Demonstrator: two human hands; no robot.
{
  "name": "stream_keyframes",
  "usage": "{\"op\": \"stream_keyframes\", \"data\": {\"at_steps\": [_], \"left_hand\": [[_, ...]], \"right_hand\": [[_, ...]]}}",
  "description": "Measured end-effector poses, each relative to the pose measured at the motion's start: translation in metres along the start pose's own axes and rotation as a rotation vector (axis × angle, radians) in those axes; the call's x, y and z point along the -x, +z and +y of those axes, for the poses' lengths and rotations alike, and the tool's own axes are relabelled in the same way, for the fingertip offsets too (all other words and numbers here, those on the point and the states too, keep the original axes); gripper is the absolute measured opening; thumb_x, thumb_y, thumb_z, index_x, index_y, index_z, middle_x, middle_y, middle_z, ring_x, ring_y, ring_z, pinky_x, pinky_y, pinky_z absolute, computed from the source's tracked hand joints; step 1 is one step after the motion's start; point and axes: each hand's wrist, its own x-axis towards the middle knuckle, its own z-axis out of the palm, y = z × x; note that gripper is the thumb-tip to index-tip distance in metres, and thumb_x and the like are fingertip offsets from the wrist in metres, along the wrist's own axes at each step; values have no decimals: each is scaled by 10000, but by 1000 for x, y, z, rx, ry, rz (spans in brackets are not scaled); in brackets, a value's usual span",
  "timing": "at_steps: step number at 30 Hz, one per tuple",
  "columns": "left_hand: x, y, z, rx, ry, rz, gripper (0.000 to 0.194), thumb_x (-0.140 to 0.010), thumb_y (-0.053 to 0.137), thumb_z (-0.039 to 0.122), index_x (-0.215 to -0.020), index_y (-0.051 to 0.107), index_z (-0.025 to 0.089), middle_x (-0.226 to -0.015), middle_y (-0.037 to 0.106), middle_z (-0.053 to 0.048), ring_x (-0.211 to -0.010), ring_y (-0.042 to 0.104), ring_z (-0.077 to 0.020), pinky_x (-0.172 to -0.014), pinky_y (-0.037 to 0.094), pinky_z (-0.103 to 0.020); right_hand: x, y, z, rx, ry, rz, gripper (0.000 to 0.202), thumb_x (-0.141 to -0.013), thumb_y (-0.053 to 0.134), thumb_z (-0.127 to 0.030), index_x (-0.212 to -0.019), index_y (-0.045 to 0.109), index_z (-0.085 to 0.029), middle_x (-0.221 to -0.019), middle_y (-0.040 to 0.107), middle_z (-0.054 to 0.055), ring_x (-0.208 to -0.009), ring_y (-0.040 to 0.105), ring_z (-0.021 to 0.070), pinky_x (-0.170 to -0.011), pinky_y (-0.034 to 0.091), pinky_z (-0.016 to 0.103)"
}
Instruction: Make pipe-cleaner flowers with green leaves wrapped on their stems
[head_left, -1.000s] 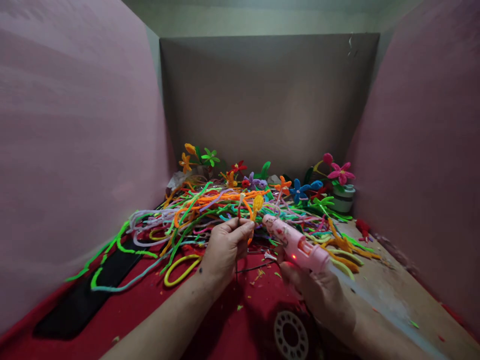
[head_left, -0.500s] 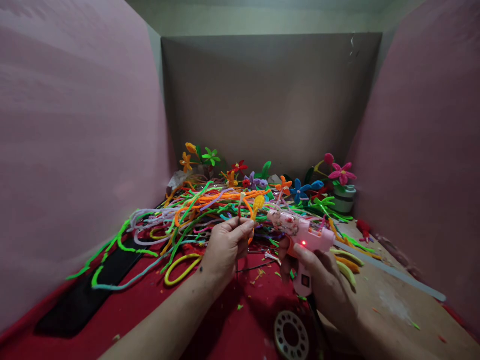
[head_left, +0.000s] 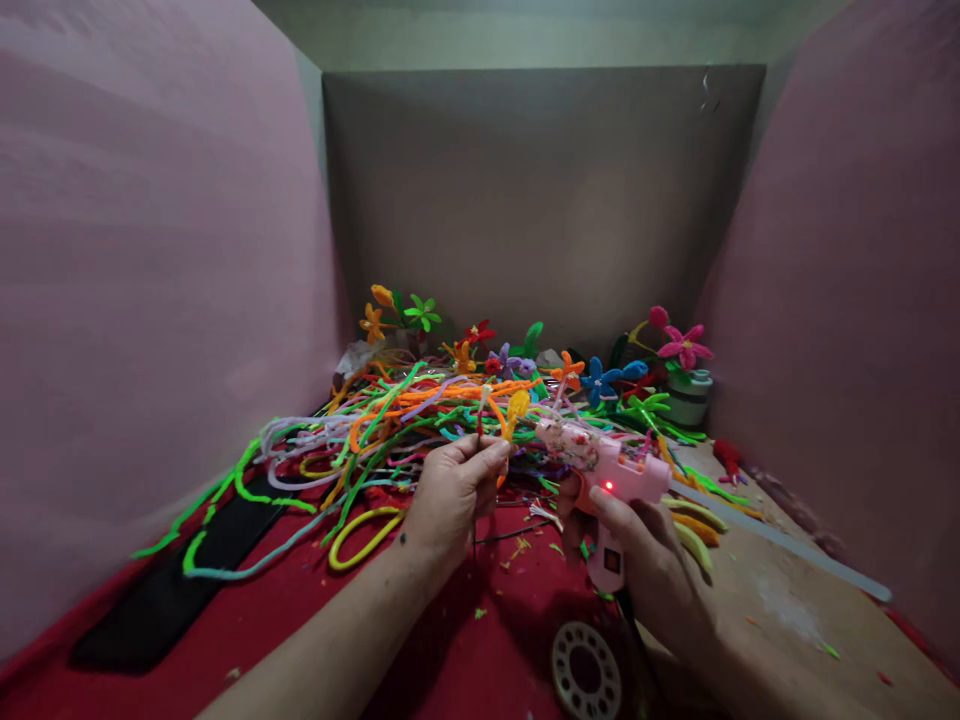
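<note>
My left hand [head_left: 454,492] is closed, thumb and forefinger pinching a thin dark stem [head_left: 480,424] that stands upright with a pale tip. A yellow fuzzy petal piece [head_left: 517,404] rises right beside the same fingertips, seemingly pinched along with it. In my right hand [head_left: 649,545] is a pink glue gun [head_left: 634,478], its red light lit and its nozzle pointing left toward the yellow piece, a small gap between them. My right fingers wrap the handle near the orange trigger. Whether the trigger is pressed, I cannot tell.
Beyond my hands lies a tangled heap of coloured pipe cleaners [head_left: 405,405]. Pipe-cleaner flowers [head_left: 684,347] stand along the back. A black strip [head_left: 161,610] lies left on the red cloth [head_left: 315,640]. A white spool [head_left: 586,670] sits in front; a translucent strip [head_left: 795,545] is at right.
Almost nothing differs. The glue gun and both hands hold nearly the same place, and the white spool appears a few pixels further right.
</note>
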Motion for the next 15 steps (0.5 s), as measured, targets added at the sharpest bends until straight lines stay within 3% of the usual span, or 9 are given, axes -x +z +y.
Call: {"op": "stream_keyframes", "data": {"at_steps": [8, 15], "left_hand": [[-1, 0, -1, 4, 9, -6, 164, -717, 643, 258, -726, 527, 142, -500, 379, 80, -348, 166, 6, -348, 102, -163], [0, -1, 0, -1, 8, -8, 165, -719, 642, 263, -725, 531, 141, -485, 368, 85, -346, 169, 5, -348, 102, -165]], "right_hand": [[-2, -1, 2, 63, -46, 10, 383, -785, 487, -484, -834, 653, -142, -559, 607, 25, -478, 526, 148, -438, 411, 238], [-1, -6, 5, 245, -176, 95, 331, -796, 474, -463, -758, 659, -192, -593, 634, 30, -513, 564, 161, -485, 462, 247]]}}
